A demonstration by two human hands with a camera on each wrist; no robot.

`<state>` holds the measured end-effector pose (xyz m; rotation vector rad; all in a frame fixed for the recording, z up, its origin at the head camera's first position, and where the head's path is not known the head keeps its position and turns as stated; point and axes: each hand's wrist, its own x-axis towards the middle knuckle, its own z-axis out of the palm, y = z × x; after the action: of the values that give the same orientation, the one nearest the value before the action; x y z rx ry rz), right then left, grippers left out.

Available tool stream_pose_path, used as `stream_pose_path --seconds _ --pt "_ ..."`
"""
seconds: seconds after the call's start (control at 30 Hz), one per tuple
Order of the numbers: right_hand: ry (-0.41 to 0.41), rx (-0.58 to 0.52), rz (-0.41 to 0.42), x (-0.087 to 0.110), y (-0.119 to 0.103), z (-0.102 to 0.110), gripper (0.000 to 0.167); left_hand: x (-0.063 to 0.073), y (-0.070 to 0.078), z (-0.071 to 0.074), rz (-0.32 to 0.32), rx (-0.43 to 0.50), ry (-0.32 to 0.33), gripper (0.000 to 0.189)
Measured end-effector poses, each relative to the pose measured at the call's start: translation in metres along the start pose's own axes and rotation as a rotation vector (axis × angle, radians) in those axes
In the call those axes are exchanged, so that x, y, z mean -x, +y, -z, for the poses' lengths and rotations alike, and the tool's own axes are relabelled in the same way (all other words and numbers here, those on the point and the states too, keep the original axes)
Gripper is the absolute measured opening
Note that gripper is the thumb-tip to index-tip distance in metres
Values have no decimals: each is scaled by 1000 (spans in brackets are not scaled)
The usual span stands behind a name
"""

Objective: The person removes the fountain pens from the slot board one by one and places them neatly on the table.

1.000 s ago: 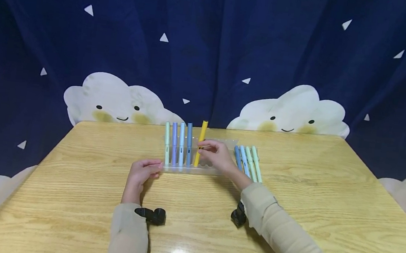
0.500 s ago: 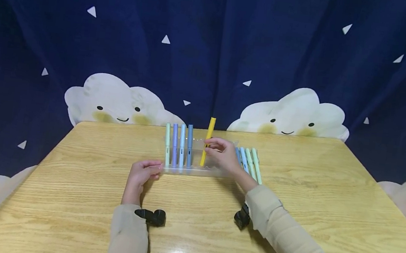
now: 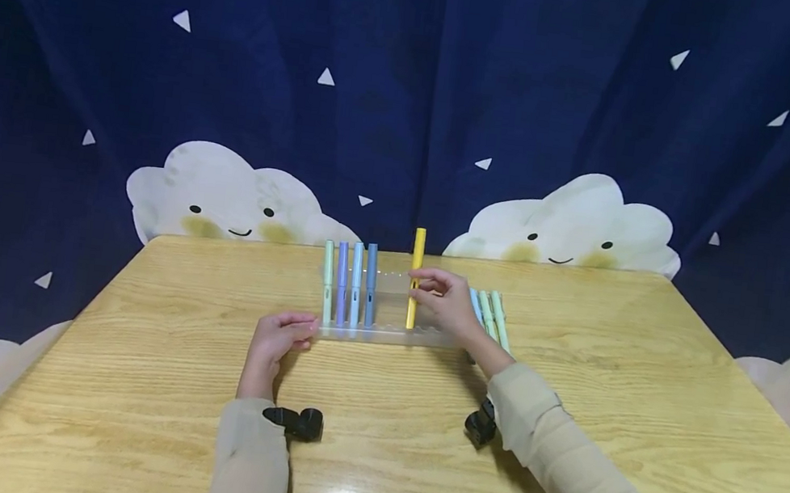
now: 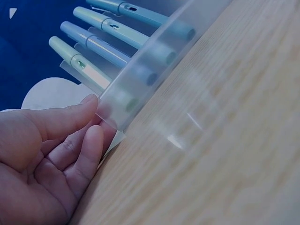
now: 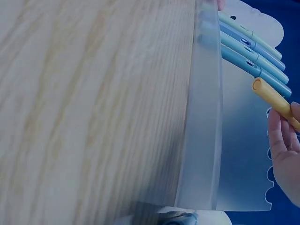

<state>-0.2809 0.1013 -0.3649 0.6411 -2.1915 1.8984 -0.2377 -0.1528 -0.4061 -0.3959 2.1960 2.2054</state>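
While the right hand (image 3: 452, 307) pinches the yellow pen (image 3: 419, 251) upright near the head view's centre, its lower end not seated in the transparent rack (image 3: 385, 335), the left hand (image 3: 276, 336), farther off at lower left, grips that rack's left end

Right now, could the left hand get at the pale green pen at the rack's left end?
Probably yes: the left hand pinches the clear rack at its corner beside the pale green pen, whose upper part sticks out free; it would likely need to let go first.
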Motion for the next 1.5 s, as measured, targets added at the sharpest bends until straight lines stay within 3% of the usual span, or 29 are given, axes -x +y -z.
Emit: stream_pose_path --seconds 0.43,0.67,0.87,1.1,1.23,1.5 --pt "-20 24 26 5 -4 20 34 0 0 -1 6 -8 6 27" --pt "-14 57 14 14 -25 32 31 -1 0 -1 -3 -9 -2 28" --pt "-15 39 -19 16 -10 49 31 -1 -1 -1 3 -4 2 27" --pt "-4 59 -40 22 -18 63 30 0 0 -1 1 -2 3 27" --pt "14 45 -60 21 -5 75 31 -1 0 -1 0 -1 1 27" --pt "40 66 -99 21 -5 92 32 0 1 0 4 -1 5 27"
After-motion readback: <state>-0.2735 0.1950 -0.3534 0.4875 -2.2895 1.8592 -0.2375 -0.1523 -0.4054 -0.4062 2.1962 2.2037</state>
